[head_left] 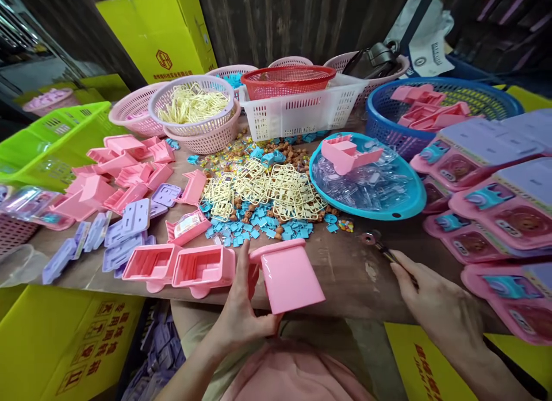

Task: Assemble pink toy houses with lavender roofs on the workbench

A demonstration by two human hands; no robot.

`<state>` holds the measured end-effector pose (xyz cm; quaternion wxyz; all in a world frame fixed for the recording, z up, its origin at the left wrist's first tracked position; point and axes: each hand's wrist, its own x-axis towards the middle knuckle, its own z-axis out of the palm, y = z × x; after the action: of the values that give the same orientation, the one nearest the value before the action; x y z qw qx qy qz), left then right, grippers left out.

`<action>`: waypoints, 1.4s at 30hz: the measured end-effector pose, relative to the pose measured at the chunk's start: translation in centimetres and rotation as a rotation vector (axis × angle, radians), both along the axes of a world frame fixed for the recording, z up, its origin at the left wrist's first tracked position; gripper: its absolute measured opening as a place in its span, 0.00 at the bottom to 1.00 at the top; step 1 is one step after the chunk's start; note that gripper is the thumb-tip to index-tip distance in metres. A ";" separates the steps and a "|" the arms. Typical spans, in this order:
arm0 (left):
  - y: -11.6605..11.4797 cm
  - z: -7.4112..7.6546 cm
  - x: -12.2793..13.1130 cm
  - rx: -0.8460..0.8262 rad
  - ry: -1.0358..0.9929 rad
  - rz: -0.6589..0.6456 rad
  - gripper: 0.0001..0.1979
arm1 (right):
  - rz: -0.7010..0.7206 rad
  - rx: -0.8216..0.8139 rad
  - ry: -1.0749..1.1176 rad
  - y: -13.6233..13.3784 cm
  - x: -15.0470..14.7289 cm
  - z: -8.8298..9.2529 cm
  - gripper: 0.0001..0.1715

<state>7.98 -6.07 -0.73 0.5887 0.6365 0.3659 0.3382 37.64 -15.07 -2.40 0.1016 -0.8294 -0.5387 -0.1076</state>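
My left hand (245, 309) grips a pink plastic housing (293, 277) at the table's front edge, thumb below and fingers at its left side. A smooth pink face of the housing is turned up. To its left stand two open pink housings (202, 269), side by side. My right hand (435, 295) is closed around a slim dark tool (388, 253) with a round brownish end; its exact kind is unclear. Beyond the hands lie blue plastic pieces (241, 224), cream plastic frames (293, 188) and small brown bear pieces (295, 157).
A turquoise tray (366, 210) holds clear plastic parts and a pink housing. Finished-looking pink and purple toys (509, 217) are stacked at right. Purple plates (133, 217) and more pink housings (125, 165) lie left. Baskets, including a white one (297, 114), line the back.
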 end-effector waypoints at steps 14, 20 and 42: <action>0.8 1.9 3.0 -1.194 -0.564 0.248 0.22 | 0.078 0.118 -0.132 1.4 2.5 -2.2 0.21; 0.6 2.2 3.2 -1.282 -0.614 0.269 0.23 | 0.411 0.367 0.297 3.3 -5.1 1.4 0.23; 2.5 -2.1 -7.2 0.970 0.973 0.377 0.23 | 0.991 -0.109 1.048 9.9 -13.6 -0.6 0.44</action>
<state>0.83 -3.54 -2.84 -0.0596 0.8315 0.4992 0.2363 24.08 -5.16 -2.97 0.3420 -0.4342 -0.7365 0.3899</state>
